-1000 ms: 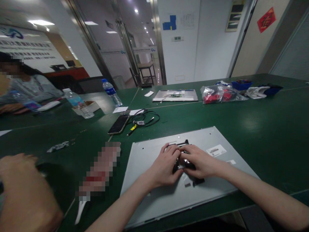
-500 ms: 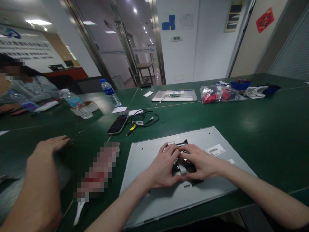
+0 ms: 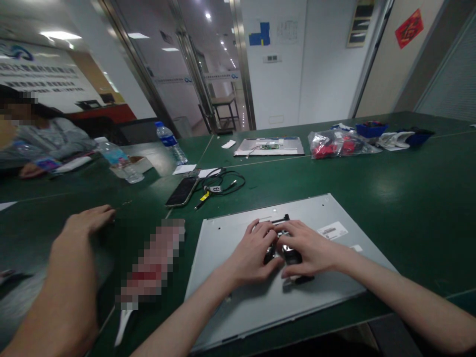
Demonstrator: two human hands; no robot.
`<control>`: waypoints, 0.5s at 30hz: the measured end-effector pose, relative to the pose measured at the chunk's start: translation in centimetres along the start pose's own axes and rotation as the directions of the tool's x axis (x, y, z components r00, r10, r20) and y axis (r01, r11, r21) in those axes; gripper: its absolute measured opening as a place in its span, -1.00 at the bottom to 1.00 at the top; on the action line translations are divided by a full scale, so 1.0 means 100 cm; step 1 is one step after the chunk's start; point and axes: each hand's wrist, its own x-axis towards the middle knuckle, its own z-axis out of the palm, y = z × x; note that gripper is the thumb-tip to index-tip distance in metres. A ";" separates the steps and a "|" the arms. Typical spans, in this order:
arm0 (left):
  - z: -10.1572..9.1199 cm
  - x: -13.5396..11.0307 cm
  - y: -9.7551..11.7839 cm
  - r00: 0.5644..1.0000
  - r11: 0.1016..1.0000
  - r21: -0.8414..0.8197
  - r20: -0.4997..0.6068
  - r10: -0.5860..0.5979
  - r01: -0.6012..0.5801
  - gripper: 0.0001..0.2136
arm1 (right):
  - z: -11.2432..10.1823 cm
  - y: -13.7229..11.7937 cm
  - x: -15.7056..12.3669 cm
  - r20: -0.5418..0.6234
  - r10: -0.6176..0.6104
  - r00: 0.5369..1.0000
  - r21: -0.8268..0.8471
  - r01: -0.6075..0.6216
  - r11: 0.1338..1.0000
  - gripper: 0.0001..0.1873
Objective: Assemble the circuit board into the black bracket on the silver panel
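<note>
A flat light-grey metal panel [image 3: 215, 263], much like the back of a display, lies on the green table before me. At its middle is a black part [image 3: 292, 255] with shiny surfaces, largely covered by my fingers. My left hand [image 3: 256, 253] curls around the part's left side, thumb towards me. From the right, my right hand [image 3: 310, 250] grips the same part with bent fingers. The fingertips of both hands come close together over it, and whether it is fixed to the panel cannot be made out.
Another person's arm [image 3: 70, 263] rests at the left, near a blurred-out object [image 3: 152, 263]. Beyond the panel lie a phone [image 3: 182, 192], a black cable [image 3: 232, 188], a bottle [image 3: 171, 144], a second panel [image 3: 290, 148] and a plastic bag [image 3: 334, 146] with red things.
The pale strip that showed between my hands is now mostly out of sight. My left thumb has lifted slightly away from the right one. The other person's arm has shifted a little right.
</note>
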 end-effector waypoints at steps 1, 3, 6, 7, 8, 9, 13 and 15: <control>0.001 0.000 0.000 1.000 1.000 0.001 0.000 0.000 0.000 -0.70 | 0.000 0.000 0.000 -0.012 0.001 1.000 0.002 -0.001 1.000 -0.55; 0.001 0.000 -0.001 1.000 1.000 0.004 -0.002 0.001 -0.001 -0.71 | -0.001 0.000 0.000 -0.033 0.004 0.999 0.002 -0.004 1.000 -0.63; 0.000 0.000 0.000 1.000 1.000 0.007 -0.003 0.003 -0.003 -0.70 | -0.002 0.001 0.001 -0.050 -0.003 0.999 0.000 0.003 1.000 -0.69; 0.000 0.000 0.001 1.000 1.000 0.007 -0.004 0.003 -0.003 -0.70 | -0.001 0.001 0.001 -0.050 -0.006 0.999 -0.003 0.006 1.000 -0.71; -0.001 0.000 0.001 1.000 1.000 0.005 -0.005 0.004 -0.004 -0.71 | -0.001 0.001 0.001 -0.046 -0.010 0.999 -0.007 0.009 1.000 -0.73; -0.001 0.000 0.002 1.000 1.000 0.003 -0.003 0.004 -0.004 -0.71 | 0.000 0.002 0.000 -0.041 -0.011 0.999 -0.010 0.011 1.000 -0.73; -0.002 0.000 0.002 1.000 1.000 0.002 -0.005 -0.001 0.001 -0.69 | 0.003 0.004 0.000 -0.030 0.001 1.000 -0.016 -0.001 1.000 -0.71; -0.001 0.000 0.002 1.000 1.000 0.011 0.000 -0.004 0.004 -0.70 | 0.004 0.004 0.000 -0.035 0.010 0.999 -0.013 -0.011 1.000 -0.71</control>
